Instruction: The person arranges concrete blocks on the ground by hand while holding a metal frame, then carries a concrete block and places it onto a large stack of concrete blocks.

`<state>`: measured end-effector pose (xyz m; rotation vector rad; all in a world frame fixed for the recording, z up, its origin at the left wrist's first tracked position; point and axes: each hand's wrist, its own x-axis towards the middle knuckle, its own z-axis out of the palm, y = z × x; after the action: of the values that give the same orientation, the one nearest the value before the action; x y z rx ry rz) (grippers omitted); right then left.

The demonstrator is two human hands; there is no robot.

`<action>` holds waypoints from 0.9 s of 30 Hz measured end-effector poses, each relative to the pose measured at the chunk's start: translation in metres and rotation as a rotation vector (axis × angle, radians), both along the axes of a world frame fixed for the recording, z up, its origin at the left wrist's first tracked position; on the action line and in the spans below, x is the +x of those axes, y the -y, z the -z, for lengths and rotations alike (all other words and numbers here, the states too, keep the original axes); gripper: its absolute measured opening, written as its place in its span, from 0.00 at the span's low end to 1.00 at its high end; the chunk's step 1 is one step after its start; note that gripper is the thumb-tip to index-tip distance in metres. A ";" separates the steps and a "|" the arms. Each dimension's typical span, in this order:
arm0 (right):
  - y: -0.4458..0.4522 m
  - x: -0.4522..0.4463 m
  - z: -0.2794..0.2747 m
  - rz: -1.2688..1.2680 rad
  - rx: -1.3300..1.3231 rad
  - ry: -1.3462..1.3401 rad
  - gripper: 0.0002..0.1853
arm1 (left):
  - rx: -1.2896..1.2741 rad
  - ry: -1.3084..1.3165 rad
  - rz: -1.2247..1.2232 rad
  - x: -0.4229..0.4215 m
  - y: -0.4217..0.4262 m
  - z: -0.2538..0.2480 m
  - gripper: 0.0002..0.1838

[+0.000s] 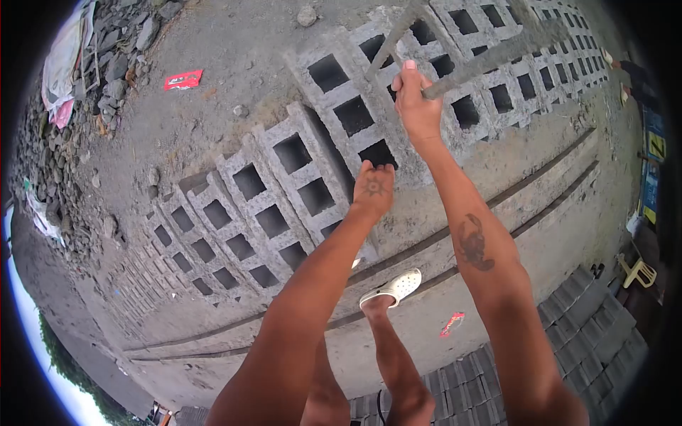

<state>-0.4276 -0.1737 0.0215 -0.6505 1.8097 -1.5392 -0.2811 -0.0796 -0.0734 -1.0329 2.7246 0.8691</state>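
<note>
My left hand (374, 188) is closed at the near end of a grey concrete hollow block (341, 96), its fingertips curled at the last hole. My right hand (418, 106) is wrapped round the end of a long grey, cement-crusted bar (490, 58), thumb pointing away from me. That bar slants up to the right above the block row. A second thin bar (392, 41) rises beyond my right hand; whether the two join is unclear. Left of my left hand, more hollow blocks (312, 169) stand side by side with their holes facing up.
Two dark rails (419, 245) run along the ground by my feet, near a white clog (392, 289). Rubble (117, 67) lies at the far left, a red wrapper (183, 79) on the dirt. Stacked grey pieces (590, 319) and a yellow stool (637, 273) are at right.
</note>
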 end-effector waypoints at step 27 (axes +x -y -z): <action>-0.051 -0.005 -0.016 -0.098 -0.021 0.073 0.27 | 0.048 0.057 0.017 -0.001 -0.003 -0.008 0.13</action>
<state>-0.4325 -0.1223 0.0373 -0.6739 1.6846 -1.4993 -0.2821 -0.0767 -0.0658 -1.0087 2.6483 0.8840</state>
